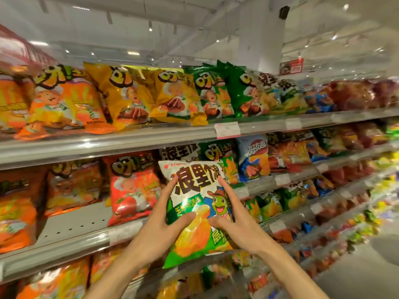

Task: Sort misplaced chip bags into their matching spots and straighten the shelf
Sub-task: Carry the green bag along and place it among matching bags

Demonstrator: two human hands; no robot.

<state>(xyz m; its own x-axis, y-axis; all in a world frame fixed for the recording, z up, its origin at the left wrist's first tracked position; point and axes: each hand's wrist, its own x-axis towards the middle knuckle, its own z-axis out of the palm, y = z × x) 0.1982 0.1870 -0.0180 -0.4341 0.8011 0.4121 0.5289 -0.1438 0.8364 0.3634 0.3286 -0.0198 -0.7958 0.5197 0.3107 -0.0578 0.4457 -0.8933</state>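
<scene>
Hands, left [170,214] and right [233,214], pinched the white-green bag [195,203] by both edges before the middle shelf [86,240]; it looked light, crinkly, crushable.

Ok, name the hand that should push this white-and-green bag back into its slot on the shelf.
Right, marginally. The right hand grips the white-and-green chip bag on the side nearer the matching bag standing behind it, fingers high up its edge. The left hand holds it lower down, better for steadying.

White-and-green chip bag [195,203] with a cartoon turtle, upright before the middle shelf [75,240].
</scene>
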